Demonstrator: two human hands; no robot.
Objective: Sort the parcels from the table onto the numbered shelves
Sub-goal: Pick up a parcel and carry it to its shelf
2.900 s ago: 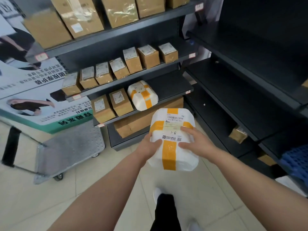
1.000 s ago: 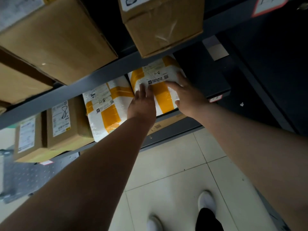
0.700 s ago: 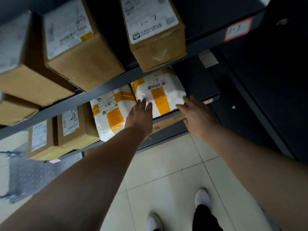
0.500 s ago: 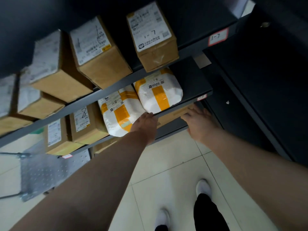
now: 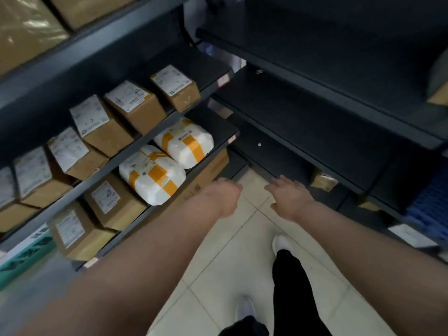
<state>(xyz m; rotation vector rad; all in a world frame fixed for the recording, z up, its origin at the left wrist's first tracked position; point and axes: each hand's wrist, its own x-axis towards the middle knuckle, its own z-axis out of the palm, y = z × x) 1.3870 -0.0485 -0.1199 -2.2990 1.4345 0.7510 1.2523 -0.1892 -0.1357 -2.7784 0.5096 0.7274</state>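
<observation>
Near the right end of a dark shelf (image 5: 225, 132), two white parcels (image 5: 184, 143) lie side by side; both hands (image 5: 224, 197) hover empty, fingers spread, over pale floor tiles (image 5: 218, 275).

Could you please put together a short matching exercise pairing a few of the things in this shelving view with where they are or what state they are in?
Things:
1. right-hand white parcel
2. left-hand white parcel
3. left hand
4. small cardboard box

Places or states:
A. empty, held over the tiled floor
B. on a low shelf of the right-hand rack
C. lies nearest the shelf's open right end
D. lies between a cardboard box and another white parcel

Pairs: 1-C, 2-D, 3-A, 4-B
</observation>
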